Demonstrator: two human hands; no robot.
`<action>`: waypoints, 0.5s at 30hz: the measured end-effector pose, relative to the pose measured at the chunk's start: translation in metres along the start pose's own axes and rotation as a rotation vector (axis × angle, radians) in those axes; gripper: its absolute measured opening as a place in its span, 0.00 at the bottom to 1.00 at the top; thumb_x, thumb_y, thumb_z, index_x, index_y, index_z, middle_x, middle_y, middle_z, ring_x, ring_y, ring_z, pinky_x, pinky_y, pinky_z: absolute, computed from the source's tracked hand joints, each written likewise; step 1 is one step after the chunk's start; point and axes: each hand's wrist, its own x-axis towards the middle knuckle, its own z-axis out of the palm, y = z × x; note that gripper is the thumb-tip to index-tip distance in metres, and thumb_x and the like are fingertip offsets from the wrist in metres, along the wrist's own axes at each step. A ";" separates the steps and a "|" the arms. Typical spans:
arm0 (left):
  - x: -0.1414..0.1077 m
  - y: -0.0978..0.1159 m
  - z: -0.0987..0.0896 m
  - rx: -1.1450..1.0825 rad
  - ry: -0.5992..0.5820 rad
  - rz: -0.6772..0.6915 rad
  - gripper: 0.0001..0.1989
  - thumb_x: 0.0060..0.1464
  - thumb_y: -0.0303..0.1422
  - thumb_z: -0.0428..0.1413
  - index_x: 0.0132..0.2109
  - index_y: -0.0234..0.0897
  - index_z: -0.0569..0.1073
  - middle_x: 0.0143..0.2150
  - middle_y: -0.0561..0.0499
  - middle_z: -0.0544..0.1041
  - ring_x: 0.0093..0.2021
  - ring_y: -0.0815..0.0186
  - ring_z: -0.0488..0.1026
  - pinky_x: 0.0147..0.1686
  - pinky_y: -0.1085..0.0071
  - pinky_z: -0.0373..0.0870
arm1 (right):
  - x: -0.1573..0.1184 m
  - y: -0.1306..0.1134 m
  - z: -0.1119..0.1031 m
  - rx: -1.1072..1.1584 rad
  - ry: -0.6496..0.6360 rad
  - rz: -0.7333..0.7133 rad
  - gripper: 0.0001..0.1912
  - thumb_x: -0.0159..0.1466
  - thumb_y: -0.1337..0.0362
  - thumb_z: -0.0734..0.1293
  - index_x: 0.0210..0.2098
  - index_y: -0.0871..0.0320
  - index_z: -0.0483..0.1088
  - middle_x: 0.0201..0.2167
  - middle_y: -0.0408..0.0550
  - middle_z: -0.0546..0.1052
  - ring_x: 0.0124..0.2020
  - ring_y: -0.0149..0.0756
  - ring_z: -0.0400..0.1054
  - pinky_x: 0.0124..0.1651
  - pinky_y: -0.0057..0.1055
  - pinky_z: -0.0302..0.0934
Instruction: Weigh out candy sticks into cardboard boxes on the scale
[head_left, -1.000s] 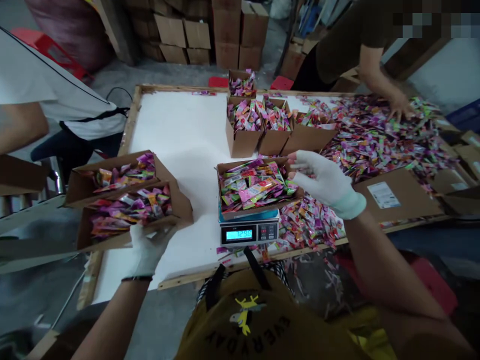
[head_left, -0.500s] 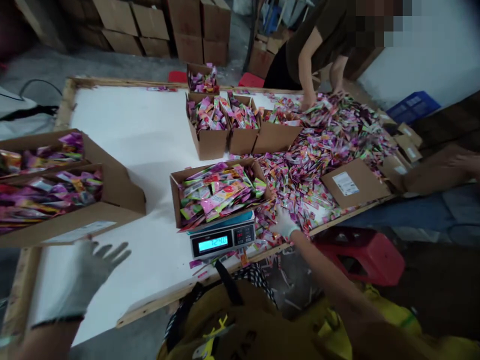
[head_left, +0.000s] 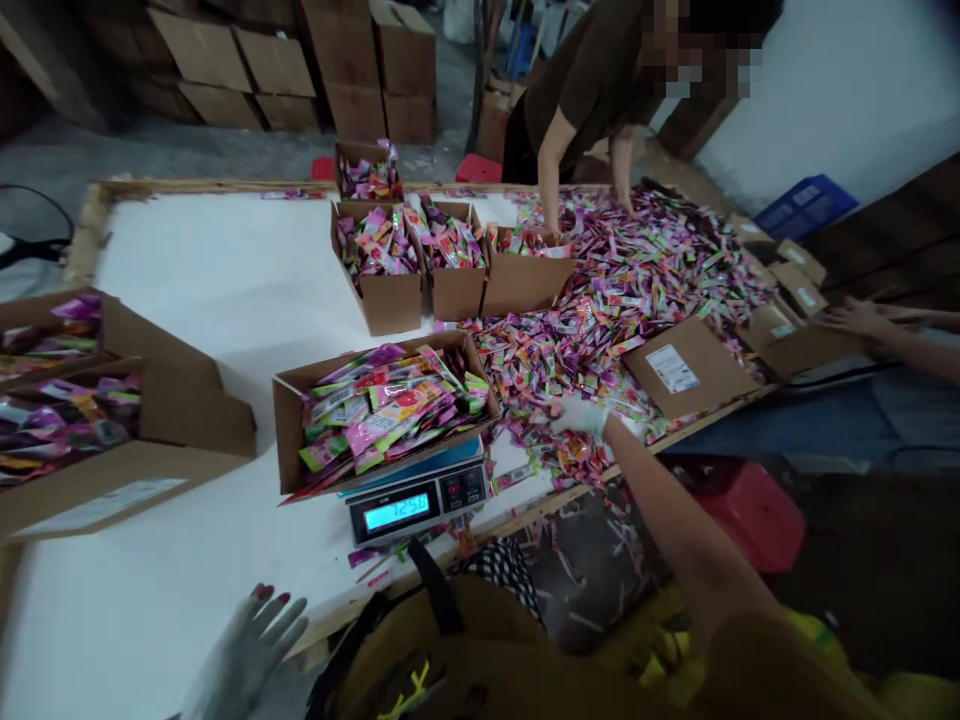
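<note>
My left hand [head_left: 251, 650], in a pale glove with bare fingertips showing, hovers over the table's near edge, fingers spread and holding nothing. My right hand [head_left: 579, 415], also gloved, rests on the loose heap of pink and purple sachets [head_left: 645, 270]. Its fingers are blurred among them, so I cannot tell whether it grips any. Between my hands an open cardboard box [head_left: 390, 470] full of sachets stands tilted on a digital scale [head_left: 416, 507]. The scale's blue display is lit and shows digits.
Filled boxes [head_left: 390, 305] stand behind the scale, and larger ones [head_left: 180, 475] at the left. A flattened carton [head_left: 686, 375] lies on the heap. Across the table a co-worker's hands [head_left: 551, 220] touch the heap; another person's hand [head_left: 859, 318] is at right. A red stool [head_left: 750, 510] stands nearby.
My view has shifted, so the table sits further left. My left hand has moved away from the left-hand boxes toward the table's near edge. My right hand is further into the heap. The scale's reading has changed.
</note>
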 end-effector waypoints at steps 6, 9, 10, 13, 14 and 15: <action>-0.012 -0.012 0.016 -0.046 -0.125 0.067 0.36 0.32 0.48 0.72 0.51 0.46 0.73 0.56 0.44 0.79 0.70 0.34 0.68 0.71 0.41 0.62 | -0.035 -0.090 -0.105 0.103 -0.209 -0.367 0.23 0.54 0.54 0.80 0.43 0.62 0.79 0.35 0.44 0.81 0.35 0.31 0.73 0.41 0.28 0.71; -0.031 -0.014 0.016 -0.070 -0.133 0.101 0.40 0.29 0.49 0.73 0.51 0.45 0.73 0.62 0.40 0.76 0.71 0.32 0.66 0.69 0.41 0.65 | -0.023 -0.174 -0.107 -0.069 -0.257 -0.586 0.22 0.56 0.55 0.80 0.46 0.61 0.79 0.40 0.46 0.83 0.37 0.32 0.74 0.43 0.28 0.71; -0.037 -0.015 0.014 -0.072 -0.139 0.107 0.40 0.28 0.47 0.73 0.51 0.45 0.73 0.63 0.39 0.75 0.71 0.31 0.65 0.69 0.42 0.66 | -0.012 -0.201 -0.095 -0.166 -0.253 -0.621 0.22 0.56 0.57 0.80 0.47 0.60 0.79 0.42 0.46 0.83 0.39 0.33 0.75 0.44 0.29 0.71; -0.047 -0.024 0.001 -0.096 -0.129 0.092 0.38 0.28 0.38 0.71 0.52 0.47 0.72 0.67 0.41 0.74 0.74 0.34 0.63 0.70 0.46 0.64 | 0.036 -0.262 -0.032 -0.572 -0.212 -0.550 0.21 0.58 0.66 0.77 0.51 0.59 0.78 0.44 0.47 0.85 0.44 0.38 0.77 0.48 0.30 0.71; -0.048 -0.027 -0.005 -0.116 -0.120 0.080 0.37 0.29 0.36 0.70 0.52 0.47 0.72 0.68 0.42 0.73 0.74 0.36 0.62 0.71 0.47 0.63 | 0.051 -0.273 -0.008 -0.703 -0.201 -0.493 0.20 0.59 0.69 0.76 0.51 0.59 0.78 0.46 0.51 0.85 0.46 0.41 0.78 0.49 0.31 0.71; -0.050 -0.031 -0.012 -0.139 -0.104 0.062 0.36 0.30 0.34 0.68 0.53 0.47 0.72 0.69 0.43 0.72 0.75 0.38 0.61 0.72 0.48 0.62 | 0.064 -0.278 0.014 -0.774 -0.184 -0.456 0.20 0.59 0.70 0.74 0.52 0.60 0.78 0.48 0.55 0.85 0.48 0.45 0.79 0.49 0.34 0.71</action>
